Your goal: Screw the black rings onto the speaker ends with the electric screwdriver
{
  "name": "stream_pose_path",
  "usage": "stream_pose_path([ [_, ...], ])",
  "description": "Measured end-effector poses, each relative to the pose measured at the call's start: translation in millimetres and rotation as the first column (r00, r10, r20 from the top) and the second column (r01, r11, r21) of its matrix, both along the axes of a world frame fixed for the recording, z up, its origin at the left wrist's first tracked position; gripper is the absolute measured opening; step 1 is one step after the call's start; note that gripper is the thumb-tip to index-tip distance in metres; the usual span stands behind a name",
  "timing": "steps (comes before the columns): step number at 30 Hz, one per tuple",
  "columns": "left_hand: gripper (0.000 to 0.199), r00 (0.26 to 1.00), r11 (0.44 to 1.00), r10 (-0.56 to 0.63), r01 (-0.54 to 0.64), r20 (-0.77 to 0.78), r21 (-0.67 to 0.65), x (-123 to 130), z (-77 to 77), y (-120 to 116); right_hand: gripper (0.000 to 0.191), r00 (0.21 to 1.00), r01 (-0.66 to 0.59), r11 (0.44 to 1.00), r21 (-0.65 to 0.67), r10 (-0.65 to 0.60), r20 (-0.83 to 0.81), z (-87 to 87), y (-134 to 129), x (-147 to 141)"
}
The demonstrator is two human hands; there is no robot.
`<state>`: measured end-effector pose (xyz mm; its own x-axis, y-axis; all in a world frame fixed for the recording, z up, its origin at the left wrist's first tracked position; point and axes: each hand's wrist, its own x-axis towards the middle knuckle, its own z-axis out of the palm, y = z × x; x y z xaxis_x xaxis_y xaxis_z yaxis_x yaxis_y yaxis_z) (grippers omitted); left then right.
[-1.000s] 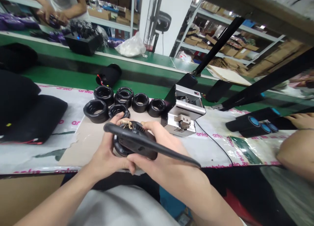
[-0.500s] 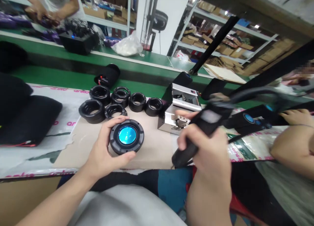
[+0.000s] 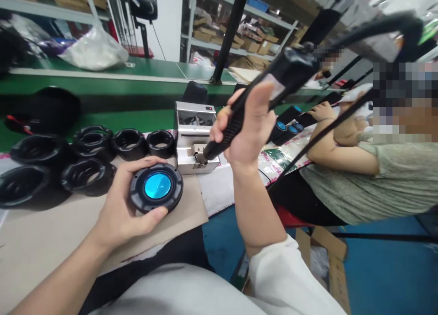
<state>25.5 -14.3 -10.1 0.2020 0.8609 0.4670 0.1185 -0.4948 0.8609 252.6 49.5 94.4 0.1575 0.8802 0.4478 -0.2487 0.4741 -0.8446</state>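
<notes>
Factory assembly floor: green conveyor bench point(image 3: 102, 76), metal shelving point(image 3: 219, 32), cardboard cartons point(image 3: 251, 43), seated co-worker point(image 3: 352, 191).

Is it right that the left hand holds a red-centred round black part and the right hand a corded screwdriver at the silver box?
No: the head view shows the round black part in the left hand is blue-centred, not red-centred. The right hand holds the corded screwdriver at the silver box.

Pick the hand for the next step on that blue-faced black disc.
Probably the right hand: it holds the electric screwdriver, its tip at the steel machine, while the left hand cradles the disc.
</notes>
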Motion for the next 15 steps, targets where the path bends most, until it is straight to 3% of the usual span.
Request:
stream_pose_path([
  [9,0.070,0.999,0.999,-0.018,0.019,0.027,-0.036,0,-0.5,2,0.065,0.996,-0.002,1.000,-0.001,0.002,0.088,-10.6,24,-13],
  [13,0.070,0.999,0.999,-0.027,0.029,0.042,-0.037,2,-0.6,2,0.059,0.993,-0.070,0.995,-0.071,0.076,0.089,-13.3,16,-8],
  [15,0.070,0.999,0.999,-0.029,0.031,0.040,-0.043,2,-0.7,1,0.057,0.991,-0.111,0.988,-0.108,0.119,0.065,-4.6,5,-5],
])
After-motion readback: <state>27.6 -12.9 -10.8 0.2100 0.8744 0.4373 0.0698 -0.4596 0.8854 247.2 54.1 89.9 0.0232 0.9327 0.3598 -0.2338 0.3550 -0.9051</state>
